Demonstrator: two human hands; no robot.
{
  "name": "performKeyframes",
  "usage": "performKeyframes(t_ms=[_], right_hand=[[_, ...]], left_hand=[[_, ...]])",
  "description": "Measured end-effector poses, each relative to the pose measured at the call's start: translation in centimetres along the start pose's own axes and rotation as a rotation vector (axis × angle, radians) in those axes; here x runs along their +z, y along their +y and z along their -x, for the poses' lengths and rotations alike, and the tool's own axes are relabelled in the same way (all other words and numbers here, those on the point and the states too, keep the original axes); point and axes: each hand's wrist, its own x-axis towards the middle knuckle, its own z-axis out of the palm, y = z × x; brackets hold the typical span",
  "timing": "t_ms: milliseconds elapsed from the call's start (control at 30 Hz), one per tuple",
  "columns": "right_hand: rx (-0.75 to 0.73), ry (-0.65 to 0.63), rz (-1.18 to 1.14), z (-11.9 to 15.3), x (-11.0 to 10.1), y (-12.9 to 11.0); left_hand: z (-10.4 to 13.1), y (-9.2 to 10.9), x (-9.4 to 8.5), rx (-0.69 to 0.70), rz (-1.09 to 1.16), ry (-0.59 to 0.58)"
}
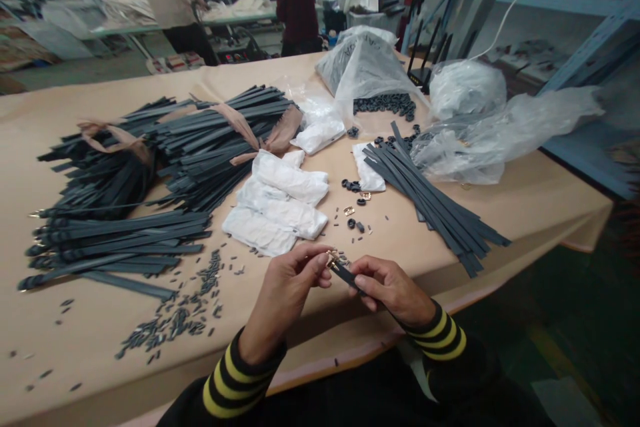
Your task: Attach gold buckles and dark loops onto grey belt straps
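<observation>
- Dark strap (345,275) sits between our two hands, raised over the near side of the table (400,233), with a gold buckle (331,261) at its left end.
- Our left hand (295,281) pinches the buckle end between thumb and fingertips; our right hand (397,287) grips the strap just along from it, thumb on top. The two are near each other, apart, joined only by the work.
- We judge that the care belongs where buckle meets strap. Our fingers cover part of that joint, so we cannot tell how it is seated.
- We would do well to hold the buckle square to the strap, keep the strap flat and untwisted, and grip close to the joint so that it cannot buckle or slip.
- Left of our left hand lie scattered dark bits (179,323); a low sleeve could sweep them, so we should keep that wrist lifted.
- Beyond our fingertips lies a loose gold clasp (349,211), and beyond our right hand fans a strap pile (435,200).
</observation>
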Motion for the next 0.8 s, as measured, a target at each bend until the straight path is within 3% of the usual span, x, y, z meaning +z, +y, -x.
performKeyframes(t_ms=[233, 367, 567, 700, 800], right_hand=[[-0.047, -0.048, 0.010, 0.1, 0.0, -0.5], [-0.042, 0.030, 0.015, 0.0, 0.6, -0.6], [-0.112, 0.247, 0.241, 0.4, 1.6, -0.9], [-0.226, 0.227, 0.392, 0.4, 1.7, -1.3], [-0.210, 0.229, 0.455, 0.4, 1.6, -1.5]], left_hand=[[0.1, -0.6, 0.1, -0.234, 0.431, -0.214], [0.2, -1.5, 1.3, -0.318, 0.566, -0.286], [0.3, -2.4, 2.5, -0.193, 0.426, -0.201], [0.5, -2.1, 2.0, -0.096, 0.228, -0.194], [0.8, -2.2, 1.5, -0.056, 0.154, -0.231]])
